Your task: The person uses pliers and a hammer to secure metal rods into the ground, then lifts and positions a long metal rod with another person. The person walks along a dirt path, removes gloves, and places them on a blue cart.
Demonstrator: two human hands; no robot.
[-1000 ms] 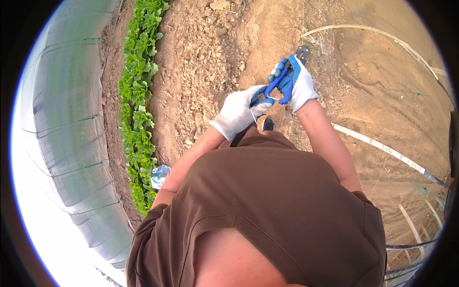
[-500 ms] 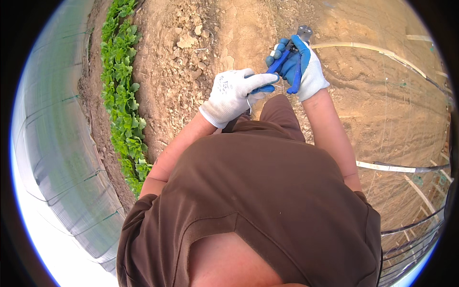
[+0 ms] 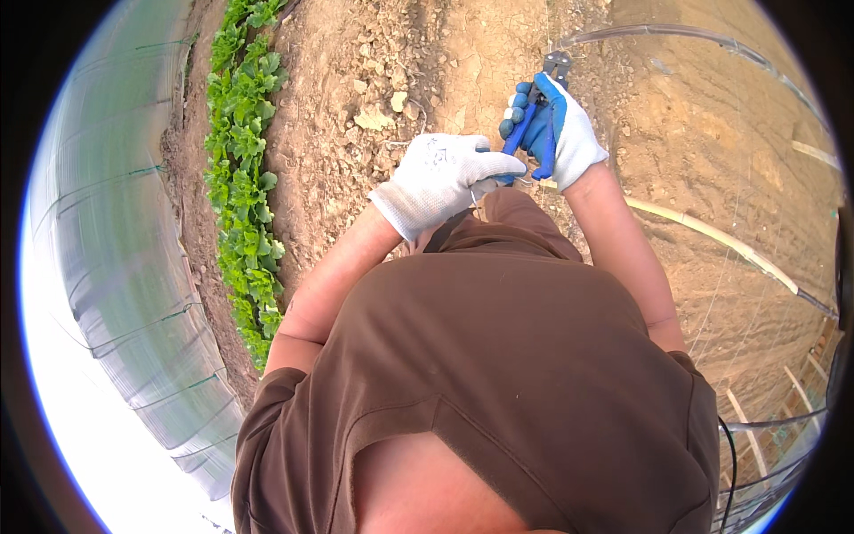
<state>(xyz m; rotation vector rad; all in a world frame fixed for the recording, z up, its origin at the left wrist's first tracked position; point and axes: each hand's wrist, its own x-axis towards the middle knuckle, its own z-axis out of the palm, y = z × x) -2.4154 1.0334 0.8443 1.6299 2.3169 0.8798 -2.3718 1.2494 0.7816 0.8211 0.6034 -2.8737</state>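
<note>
My right hand (image 3: 560, 125), in a white glove with a blue coated palm, is closed round a pair of pliers (image 3: 544, 162) with blue handles. Their dark metal jaws (image 3: 558, 62) point away from me, and the handles stand somewhat apart. My left hand (image 3: 445, 178), gloved the same way, is closed in a pinch beside the end of the left handle. A thin pale strand (image 3: 525, 182) shows at its fingertips; the rest of it is hidden by the glove. Both hands are held in front of my body, above the ground.
A row of leafy green plants (image 3: 242, 178) runs along the left, beside a plastic sheet wall (image 3: 124, 267). Dry, cloddy soil (image 3: 356, 71) lies ahead. On the right, curved hoops (image 3: 712, 240) and thin strings cross the bare earth.
The ground, plants and hoops have shifted in view as I move forward. My hands keep nearly the same pose, the left fingertips slightly closer to the right hand.
</note>
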